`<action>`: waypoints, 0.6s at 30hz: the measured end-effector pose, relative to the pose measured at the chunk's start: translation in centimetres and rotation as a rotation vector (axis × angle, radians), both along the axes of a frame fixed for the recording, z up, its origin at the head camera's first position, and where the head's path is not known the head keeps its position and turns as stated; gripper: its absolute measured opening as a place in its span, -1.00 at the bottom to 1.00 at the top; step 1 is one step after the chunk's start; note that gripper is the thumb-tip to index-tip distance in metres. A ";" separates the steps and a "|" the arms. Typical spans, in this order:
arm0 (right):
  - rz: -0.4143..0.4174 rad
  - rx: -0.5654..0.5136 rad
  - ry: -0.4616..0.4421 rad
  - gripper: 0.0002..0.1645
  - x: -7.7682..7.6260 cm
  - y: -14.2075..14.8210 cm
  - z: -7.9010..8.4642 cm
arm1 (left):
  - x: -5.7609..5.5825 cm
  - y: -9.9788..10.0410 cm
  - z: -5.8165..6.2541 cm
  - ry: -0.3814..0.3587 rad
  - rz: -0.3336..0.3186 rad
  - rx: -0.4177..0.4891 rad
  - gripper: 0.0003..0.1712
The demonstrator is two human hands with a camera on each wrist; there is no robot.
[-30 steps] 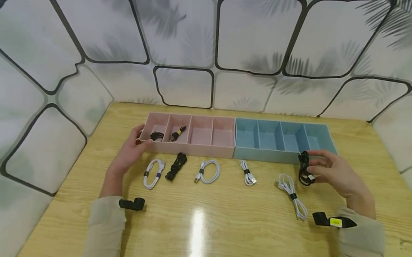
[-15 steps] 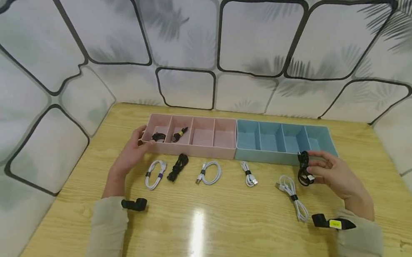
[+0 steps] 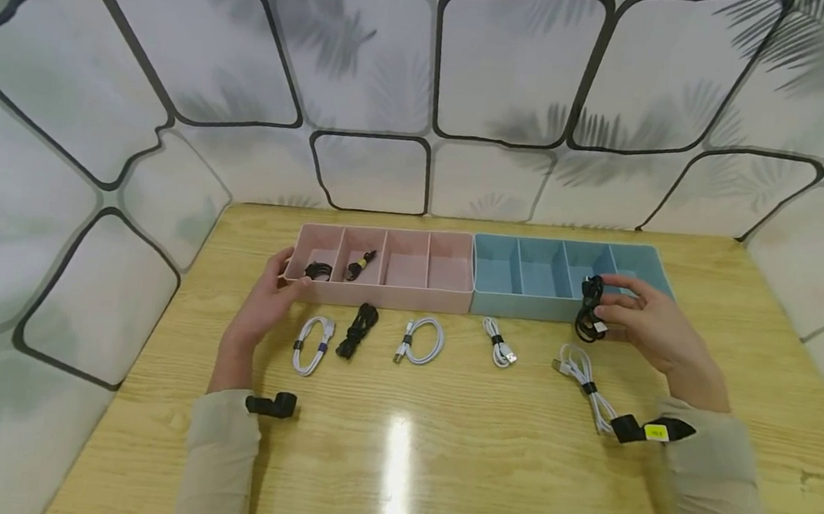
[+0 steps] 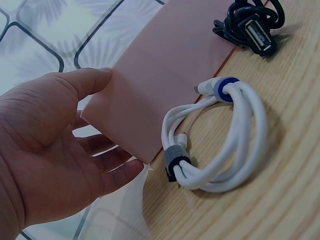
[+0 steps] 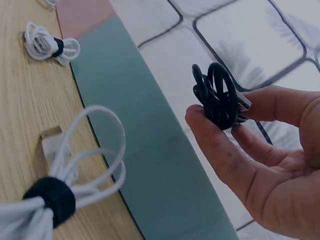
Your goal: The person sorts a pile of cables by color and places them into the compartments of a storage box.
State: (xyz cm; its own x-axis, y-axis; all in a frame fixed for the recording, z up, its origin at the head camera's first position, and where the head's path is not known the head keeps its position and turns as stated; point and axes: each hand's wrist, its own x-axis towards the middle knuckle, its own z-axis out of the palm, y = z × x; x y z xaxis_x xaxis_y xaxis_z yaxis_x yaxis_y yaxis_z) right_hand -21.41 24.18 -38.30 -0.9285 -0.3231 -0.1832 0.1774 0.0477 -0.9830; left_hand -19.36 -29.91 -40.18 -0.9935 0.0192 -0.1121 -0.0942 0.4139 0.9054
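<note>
In the head view my right hand (image 3: 663,342) pinches a coiled black USB cable (image 3: 591,311) above the front of the blue divided box (image 3: 520,307). The right wrist view has this cable (image 5: 216,100) between thumb and fingers, its metal plug poking out. At the far left, my left hand (image 3: 259,308) grips the end of the pink divided box (image 3: 407,299), thumb on the front wall and fingers round the corner. Two dark bundled cables lie in the pink box: a black coil (image 3: 317,270) in the leftmost compartment, one with a yellow tie (image 3: 360,266) beside it.
Before the boxes lie a white looped cable (image 3: 312,347), a black bundle (image 3: 357,331), a white ring-shaped cable (image 3: 421,342), a small white bundle (image 3: 498,343) and a longer white cable (image 3: 587,384). A patterned cloth (image 3: 368,173) stands behind the wooden table (image 3: 330,466).
My right hand has moved left and a little farther back, carrying the black USB cable along the blue box's front. My left hand stays at the pink box.
</note>
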 end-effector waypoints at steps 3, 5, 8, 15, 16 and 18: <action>-0.003 0.038 -0.002 -0.47 -0.2 -0.9 0.5 | 0.5 0.5 1.2 -0.013 -0.003 0.007 -0.19; 0.000 0.076 -0.003 -0.39 -0.4 -1.5 0.8 | 0.2 0.1 0.3 -0.007 0.000 0.007 -0.18; 0.015 0.130 0.001 -0.31 -0.6 -2.2 1.0 | -0.4 -0.6 -1.2 0.005 0.005 0.012 -0.18; 0.049 0.220 0.005 -0.22 -1.0 -3.6 1.3 | -0.9 -1.1 -2.4 0.032 0.006 0.007 -0.18; 0.055 0.231 0.006 -0.21 -1.1 -3.8 1.4 | -0.9 -1.1 -2.4 0.035 0.005 0.003 -0.18; 0.068 0.248 0.002 -0.21 -1.2 -4.2 1.6 | -0.9 -1.1 -2.4 0.035 0.007 0.001 -0.18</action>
State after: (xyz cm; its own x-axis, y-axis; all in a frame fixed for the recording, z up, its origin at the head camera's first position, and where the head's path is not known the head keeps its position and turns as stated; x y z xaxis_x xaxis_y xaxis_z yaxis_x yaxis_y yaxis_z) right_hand -22.59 19.99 -36.68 -0.9068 -0.3298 -0.2627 0.1634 0.2995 -0.9400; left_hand -20.29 -30.97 -42.53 -0.9969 0.0127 -0.0774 -0.0653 0.4128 0.9085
